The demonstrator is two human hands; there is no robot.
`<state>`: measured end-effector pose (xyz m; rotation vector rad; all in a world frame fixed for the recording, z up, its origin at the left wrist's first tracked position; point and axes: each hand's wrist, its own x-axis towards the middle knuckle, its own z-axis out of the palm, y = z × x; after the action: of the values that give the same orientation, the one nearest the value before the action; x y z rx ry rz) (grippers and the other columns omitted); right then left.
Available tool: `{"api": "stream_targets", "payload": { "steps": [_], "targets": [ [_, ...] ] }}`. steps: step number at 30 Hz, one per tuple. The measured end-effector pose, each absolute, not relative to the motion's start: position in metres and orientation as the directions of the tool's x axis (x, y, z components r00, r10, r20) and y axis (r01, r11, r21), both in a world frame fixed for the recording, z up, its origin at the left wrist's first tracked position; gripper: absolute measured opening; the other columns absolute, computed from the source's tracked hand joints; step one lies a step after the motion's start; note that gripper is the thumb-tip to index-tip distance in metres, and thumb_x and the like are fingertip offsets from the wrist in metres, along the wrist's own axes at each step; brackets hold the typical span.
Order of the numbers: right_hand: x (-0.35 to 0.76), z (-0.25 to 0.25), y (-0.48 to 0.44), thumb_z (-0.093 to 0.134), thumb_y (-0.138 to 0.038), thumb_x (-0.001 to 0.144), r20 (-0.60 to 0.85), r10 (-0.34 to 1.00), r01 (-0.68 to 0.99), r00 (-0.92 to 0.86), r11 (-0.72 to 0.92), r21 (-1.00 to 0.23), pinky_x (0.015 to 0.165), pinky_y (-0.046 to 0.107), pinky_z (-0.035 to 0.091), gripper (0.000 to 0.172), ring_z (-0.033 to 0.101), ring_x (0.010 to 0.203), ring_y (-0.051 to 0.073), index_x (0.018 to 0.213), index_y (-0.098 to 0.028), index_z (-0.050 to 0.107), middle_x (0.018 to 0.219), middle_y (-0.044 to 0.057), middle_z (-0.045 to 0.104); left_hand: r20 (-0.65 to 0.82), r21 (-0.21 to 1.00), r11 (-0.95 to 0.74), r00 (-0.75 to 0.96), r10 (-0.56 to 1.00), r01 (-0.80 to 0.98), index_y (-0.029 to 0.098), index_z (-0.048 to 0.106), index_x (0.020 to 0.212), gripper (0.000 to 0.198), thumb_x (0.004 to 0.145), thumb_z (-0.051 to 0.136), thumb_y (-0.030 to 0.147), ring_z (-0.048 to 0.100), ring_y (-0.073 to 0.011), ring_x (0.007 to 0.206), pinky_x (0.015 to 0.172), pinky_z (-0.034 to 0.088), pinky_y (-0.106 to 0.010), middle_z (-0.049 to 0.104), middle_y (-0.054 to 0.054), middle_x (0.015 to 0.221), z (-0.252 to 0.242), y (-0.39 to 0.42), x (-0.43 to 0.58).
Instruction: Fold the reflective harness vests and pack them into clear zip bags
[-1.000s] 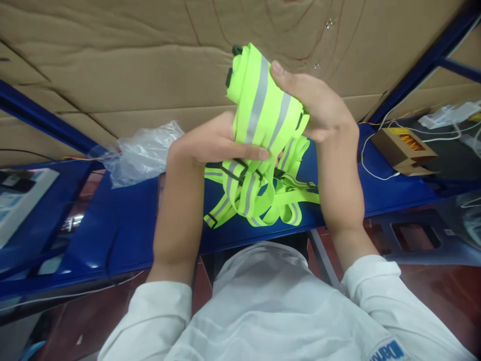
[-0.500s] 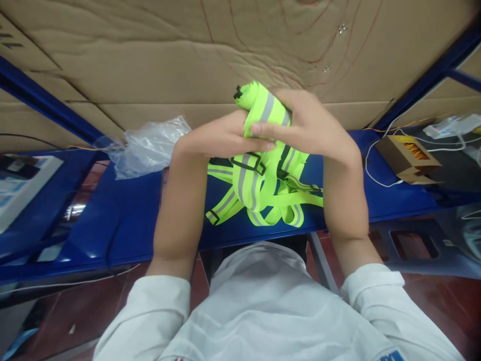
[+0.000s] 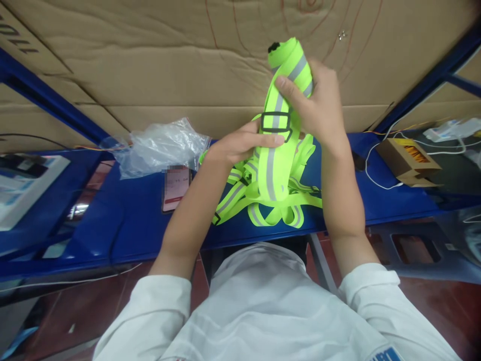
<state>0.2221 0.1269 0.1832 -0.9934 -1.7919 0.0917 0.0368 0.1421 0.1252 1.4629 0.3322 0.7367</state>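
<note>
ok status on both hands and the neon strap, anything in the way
Right hand gripping rolled neon strap; left hand pinching it just below black buckle. More strap heaped on blue table. Plastic bag left of hands, nothing visibly blocking.

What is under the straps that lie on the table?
The blue table shows around and between the straps; anything directly beneath them is covered and cannot be seen.

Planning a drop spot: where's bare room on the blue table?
Blue table: bare patch below the plastic bag, left of the phone; a smaller one right of the right forearm, in front of the white cable and cardboard box. Crowded: middle, neon straps piled beneath left hand and right hand.
</note>
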Motion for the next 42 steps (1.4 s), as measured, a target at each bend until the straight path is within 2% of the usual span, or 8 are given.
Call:
{"api": "stream_targets", "payload": {
  "steps": [7,13,22,26,30,33,37,42],
  "targets": [
    [0.243,0.19,0.126,0.076,-0.048,0.101,0.817,0.562,0.66,-0.125,0.663,-0.355,0.091,0.037,0.047,0.028,0.066,0.097,0.025,0.113,-0.024,0.071,0.109,0.004,0.075,0.452,0.888,-0.399,0.579,0.678,-0.226,0.022,0.077,0.117,0.035,0.098,0.076,0.052,0.059,-0.0346,0.146,0.126,0.047,-0.05,0.076,-0.005,0.124,0.142,0.147,0.024],
    [0.252,0.192,0.129,0.077,-0.049,0.099,0.817,0.564,0.426,-0.124,0.773,-0.469,0.08,0.035,0.047,0.029,0.062,0.087,0.022,0.108,-0.021,0.074,0.1,0.004,0.073,0.385,0.894,-0.447,0.535,0.752,-0.016,0.024,0.075,0.119,0.048,0.078,0.095,0.038,0.061,-0.035,0.139,0.121,0.049,-0.051,0.077,-0.006,0.124,0.147,0.154,0.004],
    [0.264,0.189,0.137,0.079,-0.059,0.093,0.748,0.653,0.436,-0.118,0.711,-0.551,0.081,0.038,0.049,0.027,0.063,0.09,0.026,0.103,-0.033,0.077,0.097,0.002,0.072,0.547,0.732,-0.646,0.379,0.746,0.215,0.026,0.081,0.106,0.026,0.083,0.07,0.018,0.063,-0.0297,0.133,0.12,0.051,-0.041,0.072,-0.006,0.133,0.15,0.159,0.006],
    [0.266,0.187,0.142,0.081,-0.062,0.09,0.744,0.66,0.415,-0.106,0.709,-0.57,0.079,0.039,0.049,0.035,0.063,0.087,0.025,0.102,-0.03,0.077,0.095,0.003,0.072,0.518,0.775,-0.593,0.321,0.793,0.216,0.025,0.077,0.118,0.038,0.083,0.071,0.012,0.07,-0.0254,0.125,0.118,0.053,-0.039,0.076,-0.004,0.13,0.143,0.167,0.007],
    [0.272,0.185,0.147,0.081,-0.067,0.089,0.758,0.65,0.388,-0.064,0.716,-0.581,0.08,0.039,0.05,0.04,0.065,0.087,0.025,0.101,-0.029,0.077,0.095,0.003,0.073,0.461,0.848,-0.501,0.222,0.859,0.176,0.02,0.078,0.102,0.022,0.086,0.066,0.008,0.077,-0.0233,0.104,0.099,0.063,-0.035,0.081,-0.005,0.105,0.138,0.172,0.01],
    [0.275,0.183,0.152,0.081,-0.066,0.09,0.751,0.658,0.359,-0.053,0.715,-0.6,0.085,0.039,0.052,0.037,0.066,0.09,0.025,0.102,-0.031,0.076,0.102,0.002,0.076,0.443,0.873,-0.478,0.252,0.86,0.097,0.018,0.078,0.09,0.014,0.092,0.066,0.013,0.078,-0.0227,0.092,0.089,0.064,-0.034,0.079,-0.005,0.091,0.137,0.172,0.011],
    [0.273,0.179,0.155,0.079,-0.059,0.092,0.763,0.647,0.348,0.005,0.714,-0.608,0.081,0.035,0.05,0.036,0.063,0.086,0.022,0.101,-0.025,0.074,0.097,0.004,0.074,0.416,0.903,-0.427,0.322,0.85,-0.039,0.02,0.079,0.096,0.008,0.09,0.074,0.022,0.079,-0.0255,0.094,0.094,0.064,-0.042,0.079,-0.005,0.097,0.135,0.172,0.005],
    [0.269,0.183,0.141,0.074,-0.063,0.095,0.687,0.723,0.476,-0.07,0.63,-0.614,0.089,0.04,0.049,0.036,0.061,0.095,0.025,0.106,-0.029,0.072,0.106,0.004,0.075,0.276,0.914,-0.405,0.703,0.656,0.019,0.025,0.075,0.127,0.063,0.069,0.098,0.028,0.06,-0.0337,0.146,0.127,0.047,-0.047,0.071,-0.007,0.143,0.141,0.165,-0.005]
  ]
}}
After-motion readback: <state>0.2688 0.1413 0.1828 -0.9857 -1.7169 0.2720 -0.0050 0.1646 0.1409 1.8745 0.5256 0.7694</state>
